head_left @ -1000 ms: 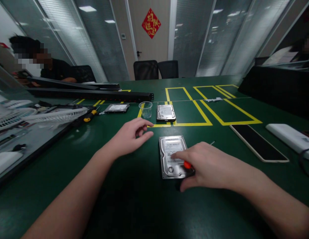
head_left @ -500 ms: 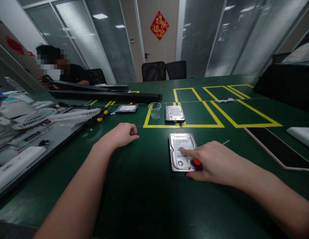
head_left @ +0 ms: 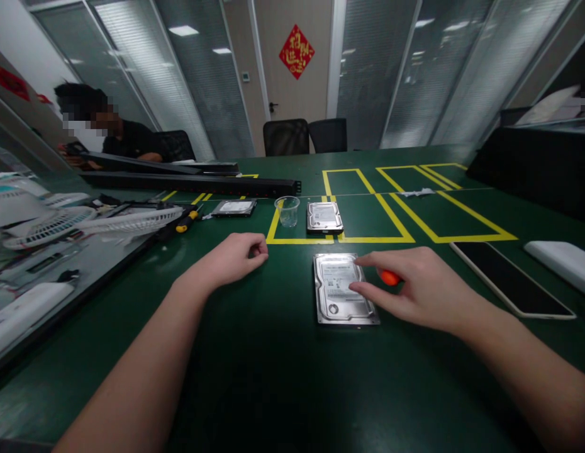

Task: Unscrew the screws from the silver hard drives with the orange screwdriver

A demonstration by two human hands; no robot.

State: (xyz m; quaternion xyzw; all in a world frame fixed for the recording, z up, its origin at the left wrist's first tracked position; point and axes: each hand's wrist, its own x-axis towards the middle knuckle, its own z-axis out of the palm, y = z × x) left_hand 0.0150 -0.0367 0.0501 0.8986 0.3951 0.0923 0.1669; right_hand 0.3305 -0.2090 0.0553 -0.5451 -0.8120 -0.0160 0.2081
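Observation:
A silver hard drive [head_left: 337, 289] with a white label lies flat on the green table [head_left: 283, 377]. Over its right edge is my right hand [head_left: 415, 286], thumb and index finger apart above the label. The round orange end of a screwdriver [head_left: 390, 277] shows inside that hand, apparently gripped by the other fingers; its shaft is hidden. Left of the drive, my left hand [head_left: 238, 258] rests on the table, loosely closed, with nothing visible in it. Behind are a second hard drive [head_left: 324, 216], a clear plastic cup [head_left: 287, 212] and a third drive [head_left: 234, 207].
Yellow tape [head_left: 387, 240] marks rectangles on the table. A yellow-black screwdriver [head_left: 186, 221] lies near a tray [head_left: 104, 270] of white fan parts at left. Long black bars [head_left: 193, 184] lie behind. A dark tablet-like panel [head_left: 512, 280] is at right. A person [head_left: 127, 138] sits at far left.
My right hand has lifted its index finger off the drive's label and drawn its thumb up from the near edge to above the label. The left hand stays at rest; the view has shifted slightly.

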